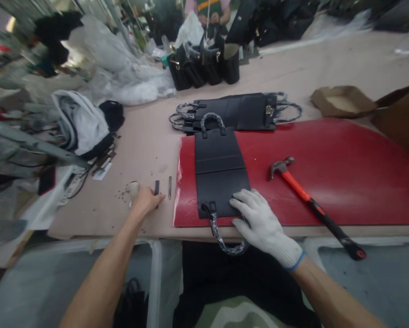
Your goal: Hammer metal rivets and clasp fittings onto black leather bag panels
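Note:
A black leather bag piece (220,168) lies flat across the left part of a red mat (341,168). Its two handles, wrapped in clear plastic, stick out at the far and near ends. My right hand (261,221), in a white knit glove, rests on its near right corner with fingers stretched out. Bare and left of the mat, my left hand (147,199) has its fingers curled together at the lower end of a short dark bar (157,187); what they grip is hidden. Just right of that lies a thin metal rod (170,187). A small pale object (133,187) shows behind the left hand.
A claw hammer (305,196) lies on the mat, its grip past the table edge. Stacked bag pieces (238,111) lie behind. Tiny dark bits (122,193) are scattered at left. Farther off are black bags (204,66), a cardboard tray (343,100) and a person (209,9).

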Tool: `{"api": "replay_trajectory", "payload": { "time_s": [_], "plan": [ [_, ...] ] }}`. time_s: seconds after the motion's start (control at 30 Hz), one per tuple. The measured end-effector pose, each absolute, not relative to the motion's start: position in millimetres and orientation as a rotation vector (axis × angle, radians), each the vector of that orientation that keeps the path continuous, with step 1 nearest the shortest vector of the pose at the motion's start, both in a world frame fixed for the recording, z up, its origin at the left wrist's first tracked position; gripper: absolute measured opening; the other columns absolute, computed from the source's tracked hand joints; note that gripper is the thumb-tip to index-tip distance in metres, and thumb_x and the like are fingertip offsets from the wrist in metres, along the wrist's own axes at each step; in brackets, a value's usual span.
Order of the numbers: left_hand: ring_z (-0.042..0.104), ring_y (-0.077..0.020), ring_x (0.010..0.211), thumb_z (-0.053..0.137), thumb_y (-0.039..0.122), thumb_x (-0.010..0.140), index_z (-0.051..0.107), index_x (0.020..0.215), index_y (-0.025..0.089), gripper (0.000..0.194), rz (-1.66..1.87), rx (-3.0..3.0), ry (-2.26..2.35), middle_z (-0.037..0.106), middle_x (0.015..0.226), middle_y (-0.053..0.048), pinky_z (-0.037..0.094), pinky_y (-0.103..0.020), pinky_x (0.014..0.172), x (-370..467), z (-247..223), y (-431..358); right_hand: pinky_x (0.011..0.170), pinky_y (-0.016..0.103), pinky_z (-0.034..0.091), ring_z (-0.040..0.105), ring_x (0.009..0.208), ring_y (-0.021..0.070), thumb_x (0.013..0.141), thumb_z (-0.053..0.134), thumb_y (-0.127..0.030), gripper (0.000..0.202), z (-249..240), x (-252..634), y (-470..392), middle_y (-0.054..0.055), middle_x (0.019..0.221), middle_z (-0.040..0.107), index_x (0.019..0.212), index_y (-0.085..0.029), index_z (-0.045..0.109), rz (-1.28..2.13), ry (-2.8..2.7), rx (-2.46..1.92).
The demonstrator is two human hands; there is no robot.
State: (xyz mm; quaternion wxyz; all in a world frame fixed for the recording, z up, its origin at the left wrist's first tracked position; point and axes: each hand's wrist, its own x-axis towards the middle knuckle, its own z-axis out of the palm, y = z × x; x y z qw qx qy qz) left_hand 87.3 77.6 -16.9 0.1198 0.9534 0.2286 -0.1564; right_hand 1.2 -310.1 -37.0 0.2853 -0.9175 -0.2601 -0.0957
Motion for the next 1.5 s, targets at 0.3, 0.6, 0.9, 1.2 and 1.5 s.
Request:
{"api": "replay_trajectory", "payload": {
  "time_s": [0.3,0.6,0.9,1.2,1.5],
  "plan": [
    [0.06,-0.0186,0.05,0.075,0.031,0.07,0.061,0.065,0.016,0.02,-0.497,2.387,0.7,0.059,0.052,-0.002,0.049,-0.026,0.048,88,-17,92,0.124,0.06,0.028,0.048,0.135,0.034,0.083,0.069,-0.017,0.046,-32,-2,-308,0.013,0.139,0.06,0.129,-0.017,0.065,-0.202,-0.624,-2.418],
    [0.074,-0.0178,0.068,0.09,0.041,0.064,0.062,0.094,0.015,0.049,0.011,1.594,0.332,0.074,0.08,-0.003,0.064,-0.026,0.062,50,-7,31,0.124,0.06,0.027,0.047,0.137,0.0341,0.085,0.069,-0.019,0.046,-31,-2,-309,0.012,0.139,0.059,0.13,-0.019,0.063,-0.185,-0.629,-2.417],
    [0.077,-0.0201,0.09,0.076,0.031,0.088,0.065,0.097,0.015,0.021,-0.023,1.603,-0.097,0.075,0.096,-0.006,0.065,-0.031,0.083,36,-29,-78,0.124,0.06,0.028,0.047,0.136,0.0349,0.084,0.068,-0.019,0.047,-32,-2,-308,0.013,0.139,0.06,0.131,-0.018,0.064,-0.202,-0.635,-2.417],
    [0.076,-0.0212,0.097,0.067,0.024,0.094,0.062,0.102,0.018,0.012,0.014,1.718,-0.201,0.077,0.101,-0.007,0.064,-0.036,0.09,26,-45,-81,0.123,0.06,0.028,0.047,0.136,0.0338,0.084,0.068,-0.019,0.047,-32,-2,-308,0.012,0.139,0.06,0.131,-0.019,0.062,-0.202,-0.639,-2.425],
    [0.075,-0.0209,0.097,0.062,0.024,0.096,0.066,0.103,0.019,0.01,0.068,1.885,-0.277,0.076,0.103,-0.007,0.062,-0.035,0.09,26,-47,-81,0.124,0.06,0.028,0.047,0.137,0.033,0.085,0.068,-0.019,0.046,-33,-2,-309,0.012,0.139,0.059,0.131,-0.02,0.062,-0.202,-0.636,-2.401]
  ]
}}
